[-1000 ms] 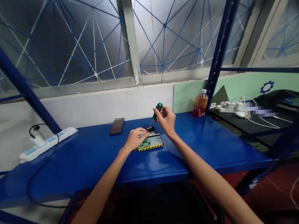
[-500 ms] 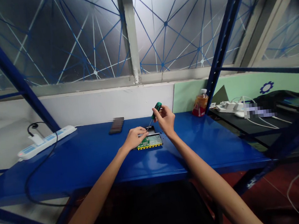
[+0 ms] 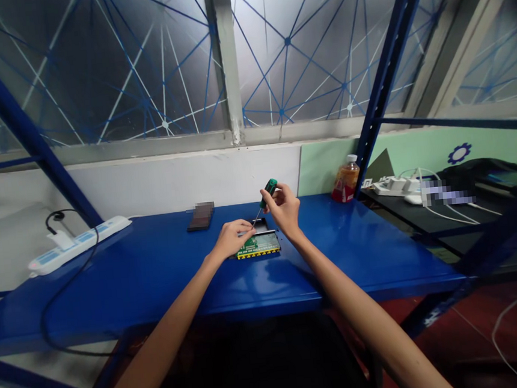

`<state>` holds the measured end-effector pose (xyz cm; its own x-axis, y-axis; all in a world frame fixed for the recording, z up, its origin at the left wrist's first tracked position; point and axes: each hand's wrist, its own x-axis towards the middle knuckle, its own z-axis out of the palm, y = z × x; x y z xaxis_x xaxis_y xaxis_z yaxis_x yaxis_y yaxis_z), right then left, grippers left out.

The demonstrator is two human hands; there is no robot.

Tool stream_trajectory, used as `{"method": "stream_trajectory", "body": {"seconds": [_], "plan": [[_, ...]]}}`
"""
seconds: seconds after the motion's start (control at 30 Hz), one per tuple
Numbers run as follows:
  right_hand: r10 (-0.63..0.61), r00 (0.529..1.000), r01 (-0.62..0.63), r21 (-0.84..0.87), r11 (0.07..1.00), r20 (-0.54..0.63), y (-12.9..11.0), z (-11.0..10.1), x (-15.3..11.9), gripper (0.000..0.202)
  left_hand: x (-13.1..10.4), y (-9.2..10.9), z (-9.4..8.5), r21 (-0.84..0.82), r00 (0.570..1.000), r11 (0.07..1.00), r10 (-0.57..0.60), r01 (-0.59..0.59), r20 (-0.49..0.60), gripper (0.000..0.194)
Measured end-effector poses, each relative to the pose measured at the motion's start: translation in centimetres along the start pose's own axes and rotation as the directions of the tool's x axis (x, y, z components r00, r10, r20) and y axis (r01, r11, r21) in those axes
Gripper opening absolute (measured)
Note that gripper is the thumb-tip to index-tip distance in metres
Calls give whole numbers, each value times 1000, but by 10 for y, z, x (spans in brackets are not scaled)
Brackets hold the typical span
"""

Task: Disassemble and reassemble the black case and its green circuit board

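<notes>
Blue tabletop (image 3: 143, 270) is bearing a circuit board (image 3: 265, 242), work seemingly unfinished; right hand (image 3: 286, 209) is gripping a screwdriver (image 3: 268, 191), left hand (image 3: 230, 238) hold unclear.

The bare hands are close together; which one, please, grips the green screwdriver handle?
The right hand grips the green-handled screwdriver; the left hand is lower, near its tip.

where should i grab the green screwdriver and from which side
Probably best by its thick green handle, from the right, where the right hand holds it: the handle leans up and right, while the thin shaft slants down toward the left hand.
</notes>
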<state>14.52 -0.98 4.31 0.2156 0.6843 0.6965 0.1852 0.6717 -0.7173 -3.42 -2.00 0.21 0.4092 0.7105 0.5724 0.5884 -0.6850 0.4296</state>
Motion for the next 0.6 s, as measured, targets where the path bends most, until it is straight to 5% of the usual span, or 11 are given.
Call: {"method": "stream_trajectory", "body": {"seconds": [0.6], "plan": [[40,999,-38,70,997,-25,1,3,1,31,1,-2,0,4,997,998,-70,70,-25,17]]}}
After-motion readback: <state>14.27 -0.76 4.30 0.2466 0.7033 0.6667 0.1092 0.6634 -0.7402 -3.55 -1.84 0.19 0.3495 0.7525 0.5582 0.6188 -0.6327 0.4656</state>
